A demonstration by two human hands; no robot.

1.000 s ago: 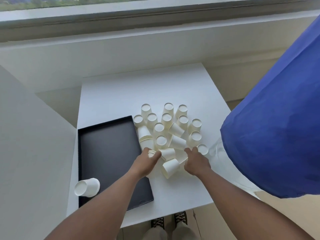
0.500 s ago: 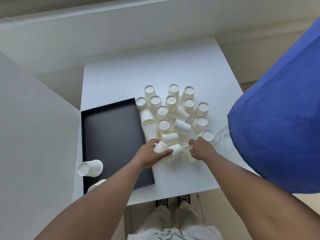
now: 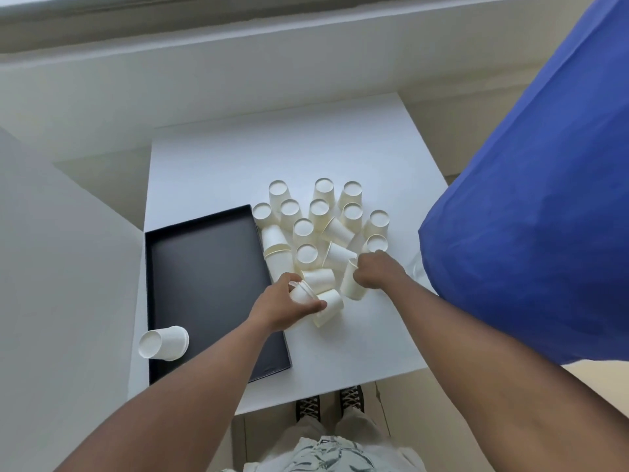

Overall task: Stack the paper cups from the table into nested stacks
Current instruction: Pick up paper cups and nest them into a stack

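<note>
White desk (image 3: 238,172) under a window ledge. Left hand (image 3: 282,306) grip curls round a short nested stack (image 3: 301,294); right hand (image 3: 377,272) grip pinches a tilted cup (image 3: 352,284). Beyond both grips most loose cups (image 3: 318,212) remain unstacked; left of the grip, black tray (image 3: 204,294) and stray cup (image 3: 163,342). Barely begun.

Your left hand (image 3: 284,306), which a second ago only reached the near edge of the cup cluster, now grips a small nested stack (image 3: 301,294) raised off the table (image 3: 357,345). Your right hand (image 3: 376,270), earlier resting among the cups, now holds a tilted single cup (image 3: 352,282). The cup on its side (image 3: 328,306) now lies touching the left thumb.
</note>
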